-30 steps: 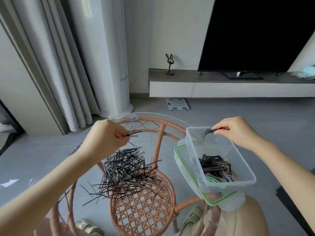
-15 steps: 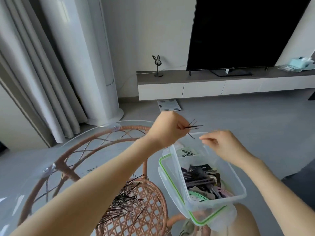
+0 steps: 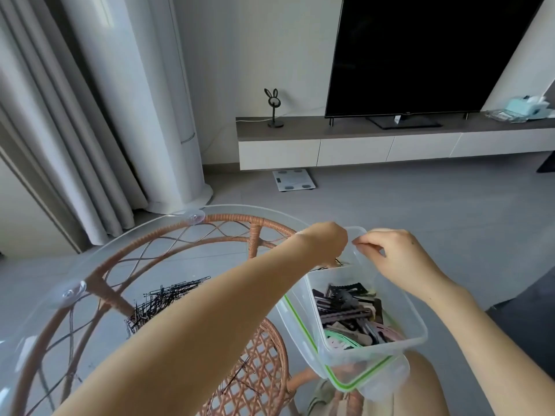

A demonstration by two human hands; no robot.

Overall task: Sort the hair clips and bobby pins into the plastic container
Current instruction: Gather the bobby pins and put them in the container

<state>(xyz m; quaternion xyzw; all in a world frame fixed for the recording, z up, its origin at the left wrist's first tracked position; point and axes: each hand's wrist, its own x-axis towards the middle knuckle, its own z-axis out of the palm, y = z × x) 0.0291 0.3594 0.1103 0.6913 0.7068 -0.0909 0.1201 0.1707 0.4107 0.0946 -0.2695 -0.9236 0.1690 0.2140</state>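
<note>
Looking down, we see the glass worktop (image 3: 126, 253) on its rattan frame, a heap of bobby pins (image 3: 163, 298) lying on it left of our left arm. At its right edge sits the clear container (image 3: 417, 331), its near compartment full of hair clips (image 3: 350, 310). Our left hand (image 3: 322, 244) is curled over the far compartment, where a few pins show below it; whether that grip holds any we cannot tell. Our right hand (image 3: 396, 256) pinches the far rim.
</note>
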